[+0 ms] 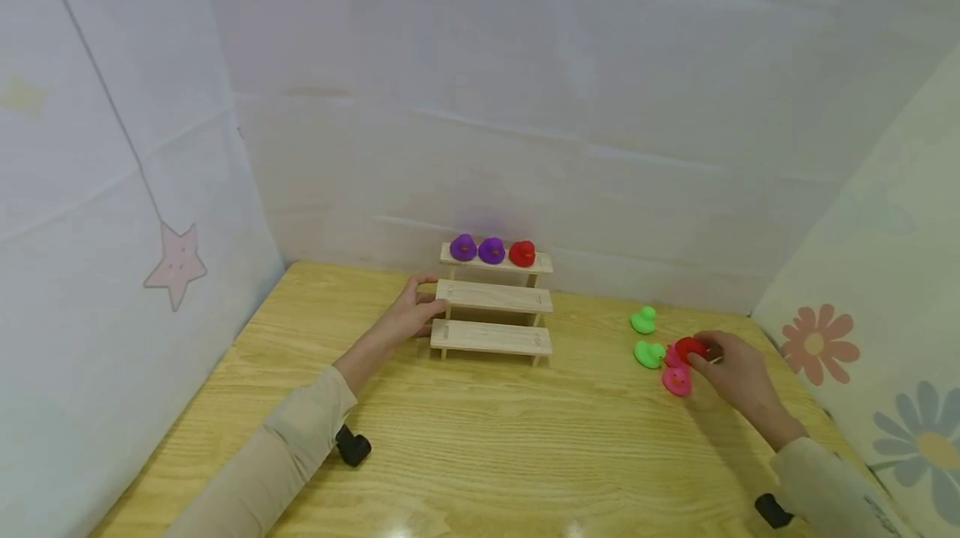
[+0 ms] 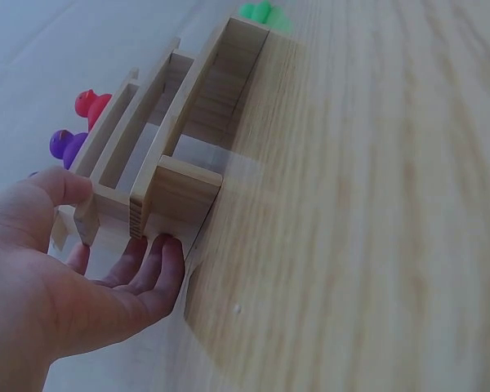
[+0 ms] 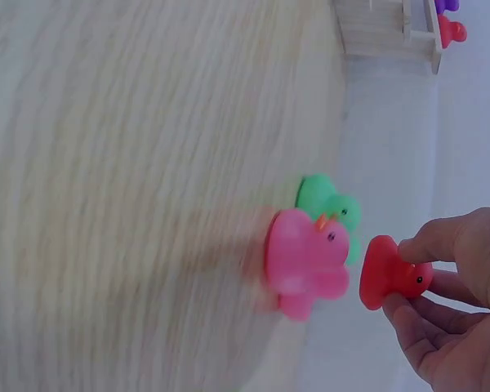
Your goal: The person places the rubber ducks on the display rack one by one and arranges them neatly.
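Note:
Between thumb and fingers, my right hand [image 1: 738,373] pinches a red rubber duck [image 3: 380,273], lifted over the group at the right of the table. Just under it are two pink rubber ducks [image 1: 677,382], the farther one partly hidden by the red duck. Two green rubber ducks [image 1: 648,354] sit to their left. My left hand [image 1: 405,313] grips the left end of a three-step wooden stand [image 1: 491,338], thumb at the middle step and fingers curled lower down. Two purple rubber ducks [image 1: 492,251] and another red rubber duck [image 1: 522,254] line the top step; the lower two steps are bare.
The wood-grain table [image 1: 480,446] meets a pale cloth backdrop [image 1: 525,146] behind the stand. Printed cloth walls [image 1: 885,271] rise on both sides. Beneath each forearm a small black object [image 1: 352,445] shows.

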